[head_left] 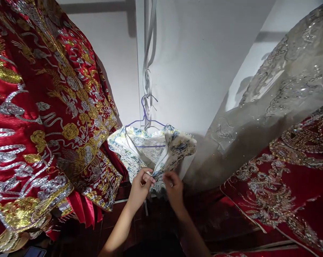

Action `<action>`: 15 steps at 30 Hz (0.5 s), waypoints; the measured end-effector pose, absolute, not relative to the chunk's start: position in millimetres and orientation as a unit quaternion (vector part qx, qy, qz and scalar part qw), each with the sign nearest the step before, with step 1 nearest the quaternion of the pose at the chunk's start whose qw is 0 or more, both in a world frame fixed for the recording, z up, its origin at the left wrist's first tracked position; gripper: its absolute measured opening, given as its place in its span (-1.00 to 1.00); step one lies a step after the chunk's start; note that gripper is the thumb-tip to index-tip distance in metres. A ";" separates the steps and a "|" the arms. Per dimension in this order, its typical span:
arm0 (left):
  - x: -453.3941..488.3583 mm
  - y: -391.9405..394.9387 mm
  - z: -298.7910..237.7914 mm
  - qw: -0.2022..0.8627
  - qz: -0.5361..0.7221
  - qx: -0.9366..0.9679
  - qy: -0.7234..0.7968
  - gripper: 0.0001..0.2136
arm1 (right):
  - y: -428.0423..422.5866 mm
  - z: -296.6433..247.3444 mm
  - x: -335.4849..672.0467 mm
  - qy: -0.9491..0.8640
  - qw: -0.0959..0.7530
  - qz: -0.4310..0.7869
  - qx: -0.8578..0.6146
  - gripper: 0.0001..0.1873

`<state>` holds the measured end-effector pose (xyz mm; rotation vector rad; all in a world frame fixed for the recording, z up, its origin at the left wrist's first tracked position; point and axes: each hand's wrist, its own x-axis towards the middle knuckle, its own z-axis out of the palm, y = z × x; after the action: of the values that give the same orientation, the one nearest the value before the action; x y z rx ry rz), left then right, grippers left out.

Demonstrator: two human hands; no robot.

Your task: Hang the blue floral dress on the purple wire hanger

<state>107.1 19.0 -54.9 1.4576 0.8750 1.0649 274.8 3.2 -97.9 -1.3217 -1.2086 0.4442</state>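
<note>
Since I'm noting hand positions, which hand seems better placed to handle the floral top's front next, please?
Probably the left hand: it appears to pinch the front of the floral top, while the right hand is curled beside it, its grip unclear.

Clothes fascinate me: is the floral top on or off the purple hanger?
On: the purple hanger supports the floral top, its lower bar visible inside.

The blouse (149, 155) is thin, matt printed cloth, softly creased, on a hanger (144, 116) with a smooth coloured finish. The red jacket (78, 103) looks like glossy satin, roughened by raised, metallic-looking gold and silver embroidery. The pale gown (290, 92) is sheer, net-like cloth with glittering beadwork; the red cloth (311, 203) below carries bumpy, sparkling beads. The wall (193, 71) looks smooth and matt.
</note>
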 end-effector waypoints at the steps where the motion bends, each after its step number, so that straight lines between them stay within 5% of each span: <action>1: 109.1 18.1 -54.1 0.563 0.461 0.589 0.351 -0.74 | 0.1 -105.6 259.0 -0.541 0.585 0.206 -0.568 -0.92; 5: 115.6 18.5 -38.7 0.628 0.487 0.522 0.310 -0.70 | 11.0 -113.8 228.1 -0.555 0.557 0.219 -0.577 -0.95; 15: 108.9 79.4 83.7 0.596 0.610 0.460 0.248 -0.51 | 27.3 -111.4 255.9 -0.560 0.555 0.211 -0.577 -0.61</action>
<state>108.9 79.4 83.7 1.0679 0.5756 1.4170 255.9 27.3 -111.4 -1.3637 -1.3236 0.4980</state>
